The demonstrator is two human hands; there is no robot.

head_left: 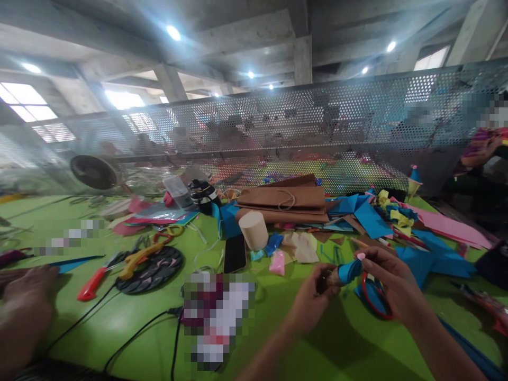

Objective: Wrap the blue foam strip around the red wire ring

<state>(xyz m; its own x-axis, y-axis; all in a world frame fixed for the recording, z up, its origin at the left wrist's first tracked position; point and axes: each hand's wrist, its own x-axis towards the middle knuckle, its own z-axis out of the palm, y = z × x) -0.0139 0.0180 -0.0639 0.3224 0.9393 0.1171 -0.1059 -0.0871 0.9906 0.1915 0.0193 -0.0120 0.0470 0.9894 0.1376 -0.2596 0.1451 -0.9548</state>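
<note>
A perforated metal screen (254, 132) stands behind the green surface (317, 349), where sheets of blue paper (373, 219) and a dark phone (235, 254) lie beyond the working hands. From the bottom edge the left forearm slants up to the right, its hand (311, 299) curled around the lower end of a small blue cone (347, 272), which tilts between both hands above the surface. The right hand (391, 272) bends inward from the opposite side, thumb and forefinger pinching the cone's pink tip (361, 256), just above a red loop (384, 317).
</note>
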